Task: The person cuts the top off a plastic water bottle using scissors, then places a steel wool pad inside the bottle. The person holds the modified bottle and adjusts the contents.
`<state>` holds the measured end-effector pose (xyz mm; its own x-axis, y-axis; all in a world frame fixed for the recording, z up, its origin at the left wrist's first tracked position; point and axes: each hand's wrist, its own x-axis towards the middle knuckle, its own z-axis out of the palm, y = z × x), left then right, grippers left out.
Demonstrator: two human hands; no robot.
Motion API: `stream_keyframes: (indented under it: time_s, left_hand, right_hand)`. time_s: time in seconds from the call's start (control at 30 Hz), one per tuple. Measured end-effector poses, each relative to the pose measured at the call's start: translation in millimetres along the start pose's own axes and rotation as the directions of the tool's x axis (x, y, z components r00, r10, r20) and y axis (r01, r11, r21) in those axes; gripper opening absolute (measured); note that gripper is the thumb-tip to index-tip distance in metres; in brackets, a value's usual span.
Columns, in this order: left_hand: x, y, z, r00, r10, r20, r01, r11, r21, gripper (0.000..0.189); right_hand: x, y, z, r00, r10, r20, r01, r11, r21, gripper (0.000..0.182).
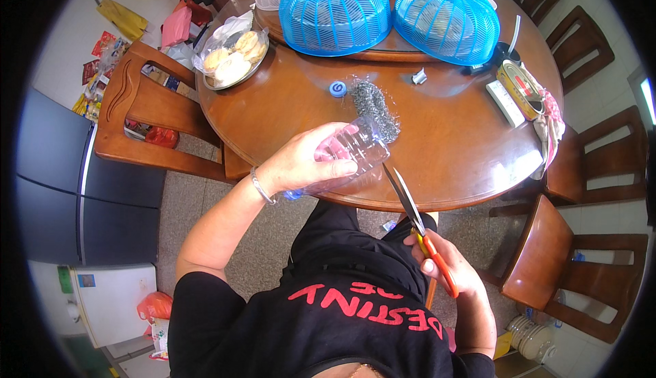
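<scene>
My left hand [312, 160] grips a clear plastic bottle [365, 145] above the table's near edge. Its blue neck end [293, 194] points back toward my wrist, and its other end faces right. In my right hand [446, 260] is a pair of scissors [412, 209] with orange and yellow handles. The blades point up toward the bottle, apart from it by a small gap, and look slightly parted. Just beyond the bottle lies a tangle of steel wool [374, 106], partly hidden by it. A blue bottle cap [337, 89] sits beside the steel wool.
On the round wooden table [451, 168] stand two blue mesh food covers [335, 14] and a plate of flat cakes [236, 60]. An opened tin [520, 88], a white power strip [505, 103] and a cloth [549, 127] lie at right. Wooden chairs [159, 106] surround it.
</scene>
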<state>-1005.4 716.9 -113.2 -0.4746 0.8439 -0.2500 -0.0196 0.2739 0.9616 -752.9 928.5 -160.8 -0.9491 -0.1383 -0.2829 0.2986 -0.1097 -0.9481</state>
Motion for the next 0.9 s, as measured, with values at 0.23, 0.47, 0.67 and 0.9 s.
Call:
stream_keyframes:
  time_s: [0.23,0.47,0.67,0.9]
  left_hand:
    - [-2.3,1.3,0.6,1.0,-0.004,-0.017,0.004,1.0,-0.003,0.069]
    - [-2.7,-0.1,1.3,0.999,0.005,-0.035,-0.003,0.999,0.048,0.068]
    - [-2.3,-3.9,1.7,0.998,0.016,-0.052,-0.012,0.996,0.085,0.067]
    - [-4.1,-3.7,5.2,0.977,0.162,-0.135,-0.115,0.946,0.302,0.068]
  right_hand:
    - [1.1,-3.1,0.1,1.0,-0.002,0.03,0.002,1.0,0.019,0.058]
    - [0.8,0.2,0.8,0.999,-0.003,0.034,0.003,1.0,0.024,0.057]
    - [1.4,-1.1,2.3,0.999,-0.01,0.036,0.011,1.0,-0.012,0.055]
    - [1.3,-1.0,2.7,1.0,0.004,0.02,-0.002,0.999,-0.054,0.055]
